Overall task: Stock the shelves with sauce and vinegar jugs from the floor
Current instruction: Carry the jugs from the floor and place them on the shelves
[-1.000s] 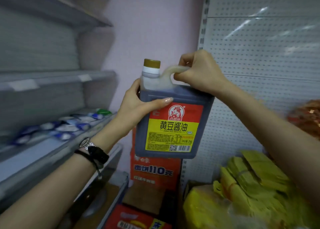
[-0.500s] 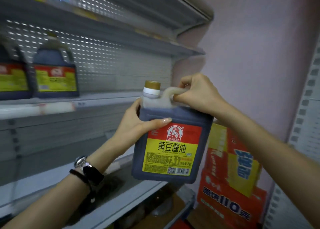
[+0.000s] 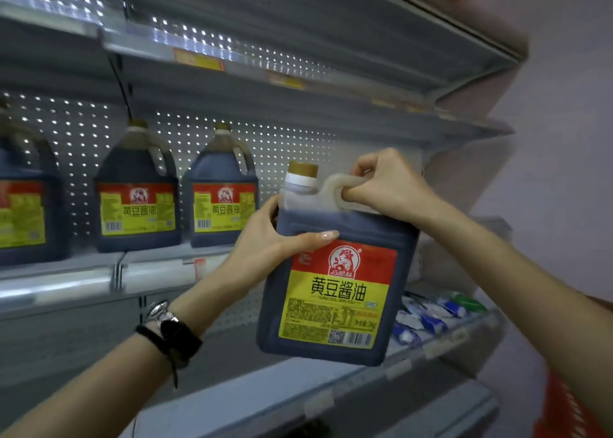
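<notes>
Held soy sauce jug: dark, red-and-yellow label facing the camera, gold cap on. It is in the air in front of the shelving, slightly tilted and touching no shelf. Its base hangs below the rim of the middle shelf, and its body is right of the stocked row.

Right grip: fingers curled through the jug's handle, closed tight and taking the weight. Left grip: wrapped round the jug's upper left side, thumb laid across the front above the label, steadying it. Watch and black band on that wrist.

Three matching jugs stand upright on the middle shelf. The free spot looks to be just right of the last one. Blue-and-white packets lie on the lower shelf, behind the held jug.

Risks, as a judgement:
- The base is below the shelf rim, so a push forward without a lift would hit the edge.
- The jug looks full and heavy, and its tilt could let the smooth side slip in the left grip.
- The nearest stocked jug is close, so swinging in from the right could knock it over.
- Headroom under the upper shelf looks adequate.
</notes>
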